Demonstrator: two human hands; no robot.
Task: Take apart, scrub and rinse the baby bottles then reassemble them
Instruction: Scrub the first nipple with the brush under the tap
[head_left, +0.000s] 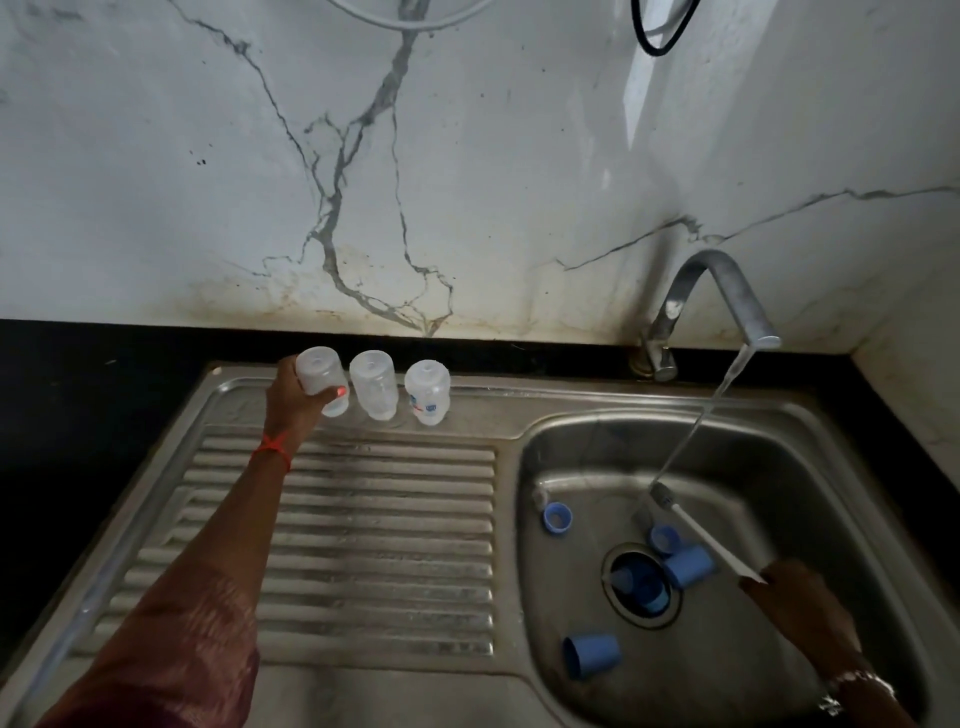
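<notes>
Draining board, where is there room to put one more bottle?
The ribbed board is bare between the left arm and the basin. The back ledge between the rightmost bottle and the tap is free too. The basin is crowded: blue caps and rings lie round the drain.

A white marble wall (467, 156), grey-veined and stained along its foot, rises behind a black counter (78, 374); light glints upper right.

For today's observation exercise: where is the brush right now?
The brush is at the right of the head view, over the sink basin; the right hand grips its handle, bristles under the stream from the tap.
</notes>
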